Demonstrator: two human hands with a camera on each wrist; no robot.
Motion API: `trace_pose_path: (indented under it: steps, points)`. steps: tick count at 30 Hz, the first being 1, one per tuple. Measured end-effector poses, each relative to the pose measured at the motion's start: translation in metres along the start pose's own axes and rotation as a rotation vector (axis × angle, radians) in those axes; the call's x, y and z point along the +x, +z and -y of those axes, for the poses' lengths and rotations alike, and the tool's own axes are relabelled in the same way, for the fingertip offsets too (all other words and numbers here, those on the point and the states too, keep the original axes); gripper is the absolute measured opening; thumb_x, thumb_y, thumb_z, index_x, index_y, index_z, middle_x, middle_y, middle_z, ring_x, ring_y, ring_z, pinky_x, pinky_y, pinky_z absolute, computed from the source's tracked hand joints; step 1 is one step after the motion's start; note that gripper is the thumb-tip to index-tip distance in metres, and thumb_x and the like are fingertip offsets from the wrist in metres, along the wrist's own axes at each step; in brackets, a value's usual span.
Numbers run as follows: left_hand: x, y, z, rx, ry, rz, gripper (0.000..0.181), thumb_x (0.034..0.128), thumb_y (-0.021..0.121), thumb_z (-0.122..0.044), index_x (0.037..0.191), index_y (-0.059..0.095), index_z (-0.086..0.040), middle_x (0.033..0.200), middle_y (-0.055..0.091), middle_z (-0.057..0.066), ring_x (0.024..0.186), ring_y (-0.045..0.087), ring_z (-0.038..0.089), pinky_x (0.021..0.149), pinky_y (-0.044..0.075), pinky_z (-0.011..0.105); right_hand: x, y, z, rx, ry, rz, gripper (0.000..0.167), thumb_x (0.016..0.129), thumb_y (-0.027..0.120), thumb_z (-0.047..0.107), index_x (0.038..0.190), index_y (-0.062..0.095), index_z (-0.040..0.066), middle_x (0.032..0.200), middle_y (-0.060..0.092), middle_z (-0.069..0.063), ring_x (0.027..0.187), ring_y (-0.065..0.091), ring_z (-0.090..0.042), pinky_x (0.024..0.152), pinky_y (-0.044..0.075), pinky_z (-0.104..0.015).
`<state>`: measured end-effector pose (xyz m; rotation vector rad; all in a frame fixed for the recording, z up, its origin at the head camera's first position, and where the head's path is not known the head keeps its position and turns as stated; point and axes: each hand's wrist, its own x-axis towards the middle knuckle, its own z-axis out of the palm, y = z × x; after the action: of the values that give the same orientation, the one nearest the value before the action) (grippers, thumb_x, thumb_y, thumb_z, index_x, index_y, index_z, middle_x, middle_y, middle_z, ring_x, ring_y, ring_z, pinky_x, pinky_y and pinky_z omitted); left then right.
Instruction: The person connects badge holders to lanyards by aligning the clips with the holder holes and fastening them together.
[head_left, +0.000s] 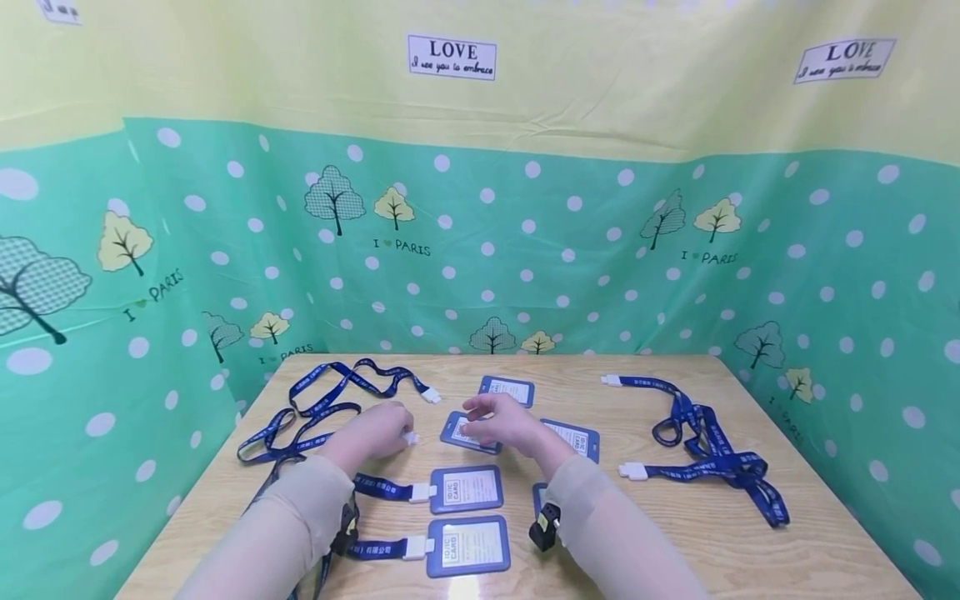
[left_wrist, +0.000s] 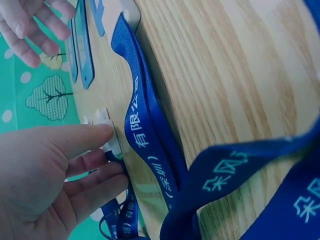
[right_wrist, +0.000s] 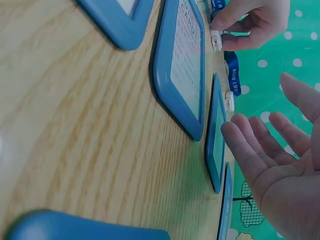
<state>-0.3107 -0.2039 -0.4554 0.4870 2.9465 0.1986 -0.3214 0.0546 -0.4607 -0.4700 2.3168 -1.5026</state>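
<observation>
My left hand [head_left: 378,429] pinches the white plastic clip [left_wrist: 114,143] of a blue lanyard between thumb and fingers, just above the table's left half. To its right, my right hand [head_left: 512,427] hovers over a blue badge holder [head_left: 452,428], fingers spread and slightly bent, gripping nothing. That holder lies flat, partly covered by the hand in the head view. Nearer to me, two badge holders [head_left: 467,489] [head_left: 469,546] lie joined to the white clips of blue lanyards [left_wrist: 145,120]. In the right wrist view the right fingertips appear close to a holder's edge [right_wrist: 215,135].
Another badge holder [head_left: 517,392] lies at the back, one [head_left: 581,437] right of my right hand, and one [head_left: 538,497] mostly behind my right wrist. A loose lanyard [head_left: 390,379] curls at back left. Two lanyards [head_left: 697,472] lie tangled at right on the wooden table [head_left: 675,542].
</observation>
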Motion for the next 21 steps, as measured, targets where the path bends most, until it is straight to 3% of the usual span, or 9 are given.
trace_pose_path:
  steps: [12, 21]
  points:
    - [0.004, 0.003, -0.01, -0.045, -0.047, -0.007, 0.016, 0.092, 0.076, -0.019, 0.106, 0.075, -0.01, 0.103, 0.067, 0.006, 0.093, 0.062, 0.022, 0.092, 0.054, 0.045, -0.002, -0.005, -0.001, -0.054, 0.001, -0.019, 0.055, 0.089, 0.08, 0.027, 0.138, 0.061, 0.009, 0.123, 0.064, -0.009, 0.095, 0.067, -0.018, 0.082, 0.059, -0.035]
    - [0.006, 0.005, -0.018, -0.074, -0.046, -0.01, 0.017, 0.0912, 0.077, -0.018, 0.106, 0.076, -0.01, 0.102, 0.067, 0.005, 0.091, 0.062, 0.021, 0.091, 0.054, 0.045, -0.003, -0.006, -0.003, -0.073, 0.004, -0.015, 0.055, 0.089, 0.08, 0.028, 0.138, 0.062, 0.011, 0.125, 0.064, -0.009, 0.094, 0.067, -0.018, 0.082, 0.059, -0.035]
